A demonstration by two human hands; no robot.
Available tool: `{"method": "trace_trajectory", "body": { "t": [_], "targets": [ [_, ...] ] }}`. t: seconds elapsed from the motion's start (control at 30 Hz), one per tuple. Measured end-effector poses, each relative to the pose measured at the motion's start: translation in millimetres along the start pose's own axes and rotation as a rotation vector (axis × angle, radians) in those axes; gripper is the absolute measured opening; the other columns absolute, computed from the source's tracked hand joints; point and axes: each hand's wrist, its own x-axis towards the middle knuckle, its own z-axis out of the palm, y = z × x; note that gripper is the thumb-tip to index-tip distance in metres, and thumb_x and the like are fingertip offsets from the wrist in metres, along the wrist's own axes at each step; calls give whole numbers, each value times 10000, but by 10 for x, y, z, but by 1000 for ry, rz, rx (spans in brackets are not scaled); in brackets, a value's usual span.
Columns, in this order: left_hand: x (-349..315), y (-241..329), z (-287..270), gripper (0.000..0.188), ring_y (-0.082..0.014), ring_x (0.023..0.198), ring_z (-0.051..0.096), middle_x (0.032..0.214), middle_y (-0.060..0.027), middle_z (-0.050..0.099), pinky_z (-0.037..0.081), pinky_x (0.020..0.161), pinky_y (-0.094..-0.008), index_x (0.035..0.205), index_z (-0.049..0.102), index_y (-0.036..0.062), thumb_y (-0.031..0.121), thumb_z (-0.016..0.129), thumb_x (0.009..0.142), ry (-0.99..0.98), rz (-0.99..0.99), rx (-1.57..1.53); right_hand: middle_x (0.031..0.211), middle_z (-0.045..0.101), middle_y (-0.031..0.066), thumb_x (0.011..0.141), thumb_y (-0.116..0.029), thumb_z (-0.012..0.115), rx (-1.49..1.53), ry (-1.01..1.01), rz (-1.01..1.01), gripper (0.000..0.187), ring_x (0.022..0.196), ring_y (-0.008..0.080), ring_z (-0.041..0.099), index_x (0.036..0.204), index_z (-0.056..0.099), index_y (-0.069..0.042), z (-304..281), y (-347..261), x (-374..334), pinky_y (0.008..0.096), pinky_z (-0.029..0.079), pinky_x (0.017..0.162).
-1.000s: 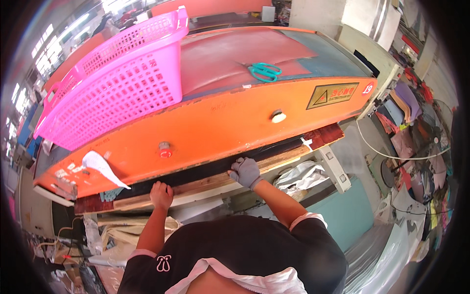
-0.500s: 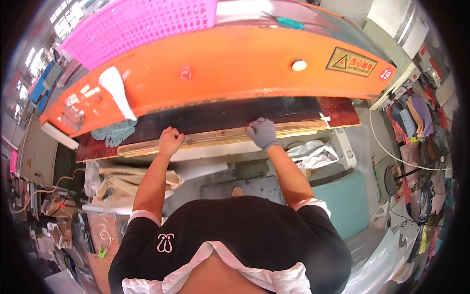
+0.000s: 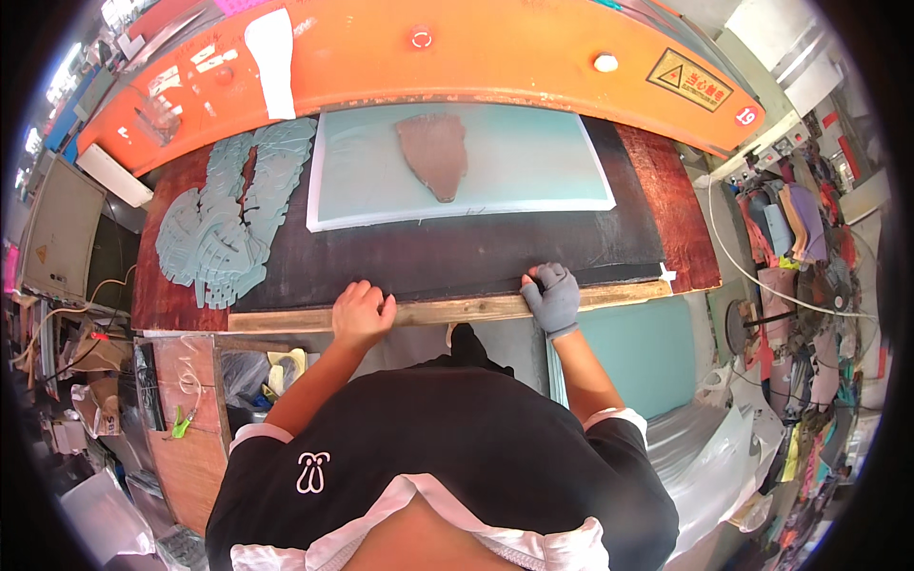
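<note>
A wide board with a black mat [image 3: 400,255] on it lies before me, with a wooden strip [image 3: 452,311] along its front edge. My bare left hand [image 3: 360,314] has its fingers curled over this strip, left of the middle. Further right, my right hand [image 3: 554,301], in a grey glove, grips the same edge. Pale green sheet material [image 3: 357,181] with a white border lies on the mat, and a flat brown piece [image 3: 434,157] with a pointed lower end rests on it. Grey-green cut-out pieces [image 3: 224,233] are heaped at the board's left.
An orange machine beam [image 3: 514,67] spans the far side, carrying a red button [image 3: 421,38], a pale knob [image 3: 606,63] and a hanging white strip [image 3: 273,67]. Pale green sheets [image 3: 643,347] are stacked below right. A white cable [image 3: 762,303] and coloured material stand at far right.
The board has come toward me from beneath the orange beam, both hands moving back with its edge. The green sheet material, the brown piece and more of the cut-out pieces have come into view.
</note>
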Motion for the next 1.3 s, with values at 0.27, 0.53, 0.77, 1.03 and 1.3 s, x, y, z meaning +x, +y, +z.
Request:
{"method": "trace_trajectory", "body": {
  "t": [0.27,0.53,0.77,1.03,1.3],
  "targets": [
    [-704,342,-304,238,-288,678,526,676,-84,481,429,560,-401,596,499,67,193,647,734,-176,-36,-35,1304,437,211,704,-493,688,4,-125,38,748,1156,378,441,1261,450,-53,609,-631,883,433,393,949],
    [-114,393,-59,473,-298,1175,452,1280,-83,491,319,984,-488,1170,548,74,200,654,727,26,33,-40,1402,364,176,645,-594,653,-345,-649,310,935,1111,368,465,1376,355,-92,727,-1283,1138,389,427,900],
    [-65,317,258,510,-268,1267,389,1368,-70,438,264,1031,-499,1232,522,92,171,617,737,-94,79,46,1347,405,180,626,-413,747,235,-387,283,835,1096,325,493,1308,433,-48,776,-800,1078,398,432,919],
    [97,273,309,489,-260,1271,390,1355,-63,455,273,1031,-491,1220,535,92,139,606,739,-98,83,33,1273,449,149,608,-272,783,388,-209,391,711,1058,283,518,1211,523,0,270,-5,1317,345,463,885],
    [255,245,335,489,-255,1261,402,1351,-61,461,273,1030,-482,1217,541,95,134,603,734,-102,67,29,1314,447,154,544,-453,752,-233,-418,271,780,1065,356,494,1216,565,-105,327,44,1344,389,450,904]
  ]
}}
